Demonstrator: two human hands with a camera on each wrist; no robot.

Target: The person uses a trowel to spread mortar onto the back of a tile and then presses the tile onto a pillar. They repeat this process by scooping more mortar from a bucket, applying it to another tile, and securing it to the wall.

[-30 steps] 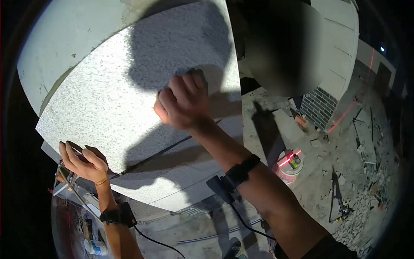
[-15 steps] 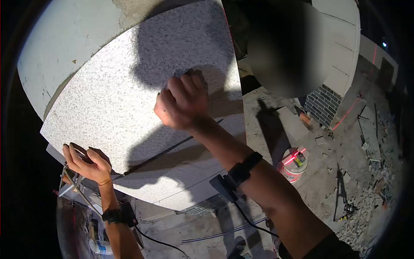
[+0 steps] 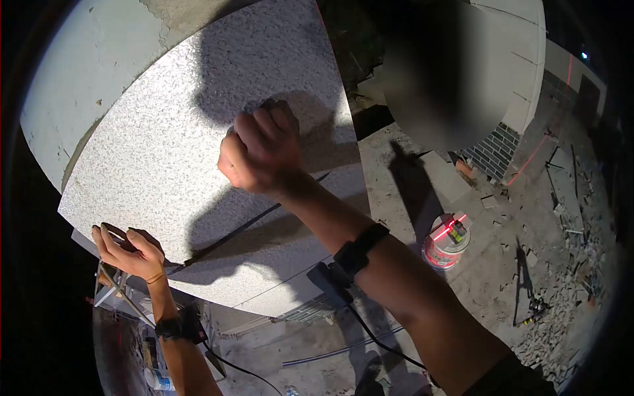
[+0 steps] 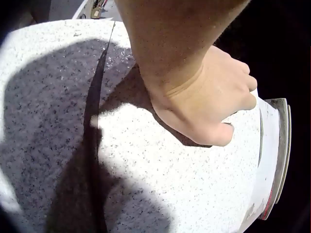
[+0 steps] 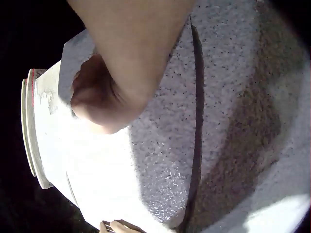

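A large speckled pale stone slab (image 3: pixel 145 158) lies beneath both hands. My right hand (image 3: pixel 261 148) is curled into a fist against its upper middle, casting a shadow; the right wrist view also shows this fist (image 5: pixel 102 97) at the slab, fingers mostly turned away. My left hand (image 3: pixel 132 254) rests at the lower left edge with its fingers loosely bent. Seen from the left wrist, the hand (image 4: pixel 218 97) lies near the slab's border, thumb on the speckled face. A dark gap separates this slab from a second speckled slab (image 3: pixel 264 284) nearer me.
A plastered surface (image 3: pixel 66 99) adjoins the slab's far left side. On the floor at right, a bucket (image 3: pixel 446 257) carries a laser level (image 3: pixel 456 229) casting red lines. Rubble (image 3: pixel 555 330) lies farther right. A black cable (image 3: pixel 370 336) trails from my right wrist.
The fist and the slab's right edge appear farther left in the head view, which has shifted slightly. The right hand stays a fist at the slab; the left keeps its place at the edge.
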